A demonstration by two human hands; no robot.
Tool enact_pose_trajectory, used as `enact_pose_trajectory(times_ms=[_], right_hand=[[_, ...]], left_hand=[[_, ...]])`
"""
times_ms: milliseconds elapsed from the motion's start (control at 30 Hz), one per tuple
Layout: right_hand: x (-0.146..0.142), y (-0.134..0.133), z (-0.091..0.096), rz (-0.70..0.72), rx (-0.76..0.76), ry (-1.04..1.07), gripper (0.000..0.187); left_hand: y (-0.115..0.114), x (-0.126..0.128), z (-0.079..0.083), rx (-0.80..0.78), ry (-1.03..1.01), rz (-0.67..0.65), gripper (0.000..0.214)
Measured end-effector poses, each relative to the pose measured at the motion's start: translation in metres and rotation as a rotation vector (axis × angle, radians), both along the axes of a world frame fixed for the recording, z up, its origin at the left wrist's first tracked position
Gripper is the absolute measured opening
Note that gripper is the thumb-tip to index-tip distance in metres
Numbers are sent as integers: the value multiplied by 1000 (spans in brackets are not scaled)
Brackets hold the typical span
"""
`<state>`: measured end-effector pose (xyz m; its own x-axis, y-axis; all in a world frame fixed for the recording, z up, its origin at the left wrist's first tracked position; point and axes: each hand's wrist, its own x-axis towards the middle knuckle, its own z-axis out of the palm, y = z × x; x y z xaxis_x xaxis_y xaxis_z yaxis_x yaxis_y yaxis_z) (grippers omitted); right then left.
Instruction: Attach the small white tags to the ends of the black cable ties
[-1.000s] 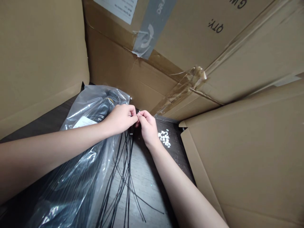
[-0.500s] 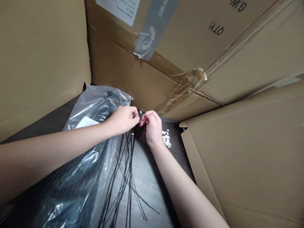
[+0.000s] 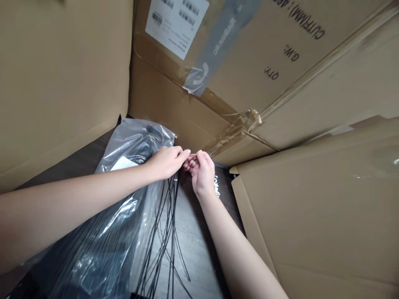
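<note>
My left hand [image 3: 168, 162] is closed, thumb and finger pinching one end of a thin dark wire. Close beside it, my right hand [image 3: 202, 170] pinches the same short stretch of wire from the other side. Below both hands, several thin black wires [image 3: 170, 216] hang or lie loosely toward me over the dark tabletop [image 3: 196, 241]. Under my left forearm lies a clear plastic bag [image 3: 124, 216] packed with long black wires. Small white pieces [image 3: 217, 187] lie in a heap, partly hidden behind my right wrist. What exactly my fingertips hold is small and partly covered.
A large taped cardboard box [image 3: 168, 104] with a white label [image 3: 176, 25] stands right behind my hands. Another cardboard panel [image 3: 68, 83] rises at the left. More cardboard [image 3: 327, 207] closes in the right side.
The view has shifted, showing more of the box's label and print. My hands stay close together on the wire, my left thumb now stretched further toward the right hand.
</note>
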<state>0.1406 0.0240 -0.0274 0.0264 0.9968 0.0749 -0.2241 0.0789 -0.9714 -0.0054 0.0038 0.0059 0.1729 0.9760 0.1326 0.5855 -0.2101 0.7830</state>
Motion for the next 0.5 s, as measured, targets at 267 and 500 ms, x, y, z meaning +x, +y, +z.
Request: enact_pose_trajectory(times_ms=[267, 500], right_hand=[[23, -16, 61, -194, 159, -184, 48], [45, -36, 43, -344, 114, -478, 40]], left_hand=[[1, -3, -4, 16, -107, 19, 51], [-1, -4, 1, -5, -78, 10, 50]])
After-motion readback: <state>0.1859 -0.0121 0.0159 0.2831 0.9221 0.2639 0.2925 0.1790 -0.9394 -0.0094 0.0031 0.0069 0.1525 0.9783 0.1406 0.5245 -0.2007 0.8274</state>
